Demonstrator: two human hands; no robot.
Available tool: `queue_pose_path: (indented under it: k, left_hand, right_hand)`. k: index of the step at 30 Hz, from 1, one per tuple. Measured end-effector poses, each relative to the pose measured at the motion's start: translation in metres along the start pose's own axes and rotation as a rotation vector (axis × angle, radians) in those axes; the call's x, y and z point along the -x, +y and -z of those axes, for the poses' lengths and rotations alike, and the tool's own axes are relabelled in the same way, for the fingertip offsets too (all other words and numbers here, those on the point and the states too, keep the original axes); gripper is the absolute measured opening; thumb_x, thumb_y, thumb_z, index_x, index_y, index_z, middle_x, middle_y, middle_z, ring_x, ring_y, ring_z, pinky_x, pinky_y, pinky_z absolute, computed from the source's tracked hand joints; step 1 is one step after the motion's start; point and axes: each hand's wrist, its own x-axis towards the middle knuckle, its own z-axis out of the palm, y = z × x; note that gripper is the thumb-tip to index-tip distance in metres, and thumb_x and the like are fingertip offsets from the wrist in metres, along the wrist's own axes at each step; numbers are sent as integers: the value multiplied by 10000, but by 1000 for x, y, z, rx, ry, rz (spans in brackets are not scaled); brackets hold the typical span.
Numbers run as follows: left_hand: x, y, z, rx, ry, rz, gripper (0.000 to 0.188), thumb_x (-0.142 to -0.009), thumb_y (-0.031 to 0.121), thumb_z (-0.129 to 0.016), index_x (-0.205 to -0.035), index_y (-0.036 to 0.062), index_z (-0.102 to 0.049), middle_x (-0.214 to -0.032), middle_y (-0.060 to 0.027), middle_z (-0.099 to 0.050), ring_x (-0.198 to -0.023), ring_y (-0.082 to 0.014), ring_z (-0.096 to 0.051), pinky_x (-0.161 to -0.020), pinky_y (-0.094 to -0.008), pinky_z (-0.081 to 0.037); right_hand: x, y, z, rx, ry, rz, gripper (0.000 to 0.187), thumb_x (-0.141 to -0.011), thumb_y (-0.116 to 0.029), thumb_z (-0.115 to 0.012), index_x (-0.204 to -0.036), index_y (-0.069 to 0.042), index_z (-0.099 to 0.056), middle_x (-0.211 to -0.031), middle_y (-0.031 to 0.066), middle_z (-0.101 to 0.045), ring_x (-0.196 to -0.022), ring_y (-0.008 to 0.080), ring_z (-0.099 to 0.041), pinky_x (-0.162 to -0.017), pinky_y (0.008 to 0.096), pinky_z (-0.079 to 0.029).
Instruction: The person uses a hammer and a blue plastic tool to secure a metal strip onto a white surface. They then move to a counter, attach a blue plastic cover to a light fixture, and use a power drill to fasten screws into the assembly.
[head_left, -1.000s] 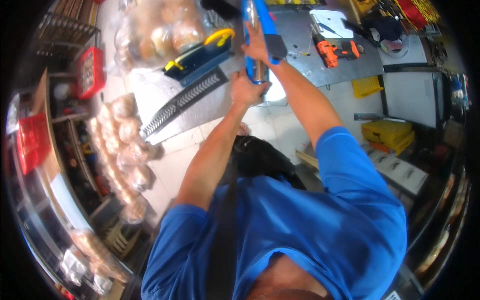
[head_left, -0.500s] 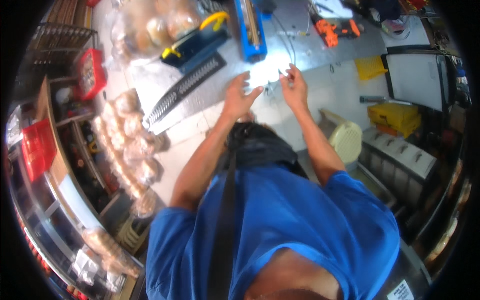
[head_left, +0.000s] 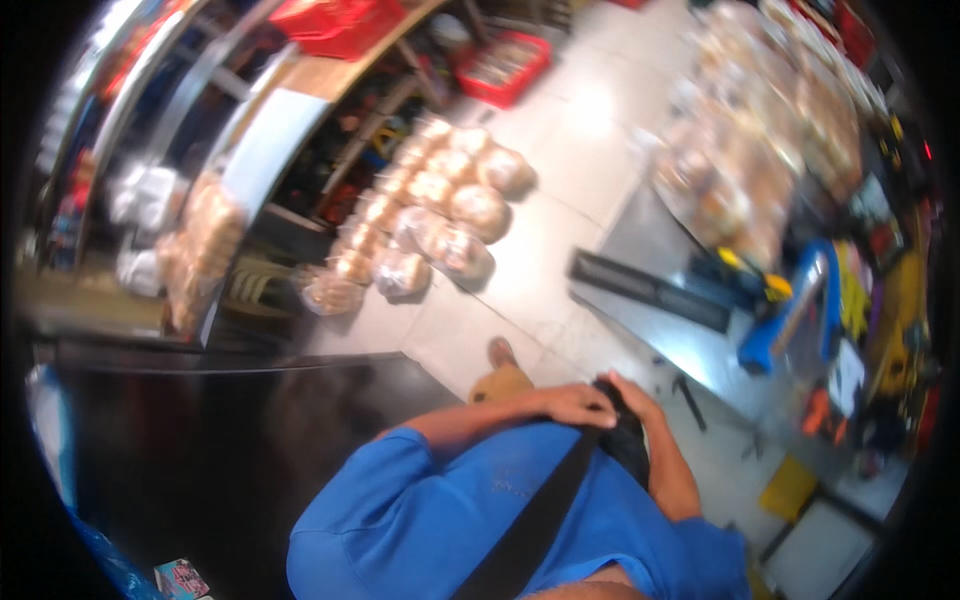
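A black shoulder bag (head_left: 624, 440) rests against my front, its wide black strap (head_left: 530, 520) crossing my blue shirt. My left hand (head_left: 582, 405) lies over the bag's top near the strap, fingers closed on it. On the opposite side, my right hand (head_left: 634, 395) grips the bag's upper edge, its fingers partly hidden and blurred. Whatever may be inside the bag does not show.
To my right stands a metal table (head_left: 640, 240) with a long black slotted bar (head_left: 650, 290), a blue tool (head_left: 800, 310) and bagged goods (head_left: 740, 150). Plastic-wrapped bundles (head_left: 430, 215) lie on the tiled floor. A dark glossy surface (head_left: 230, 440) is at left.
Both hands have drawn back from over the metal table to the bag at my front. The view has swung left, so the table now sits at the right.
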Motion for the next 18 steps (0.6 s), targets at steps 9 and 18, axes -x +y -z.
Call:
queue_pose_path:
  k: [9, 18]
  left_hand:
    - [192, -88, 87, 72, 764, 253, 510, -1011, 454, -555, -1300, 40, -627, -1284, -171, -643, -1171, -251, -602, -1008, -373, -452]
    - [281, -226, 89, 791, 782, 371, 804, -1016, 682, -297, -1584, 113, -305, -1641, -136, -274, -1522, -257, -210, -1244, -359, -134]
  right_hand:
    - [-172, -144, -164, 577, -126, 2, 781, -842, -682, -634, -1238, -11, -681, -1220, 197, -690, -1161, 305, -644, -1000, 376, -480]
    - [-279, -233, -200, 933, -275, -8, 859, -853, -757, -536, -1315, -42, -649, -1329, 217, -628, -1304, 322, -552, -1094, 392, -407]
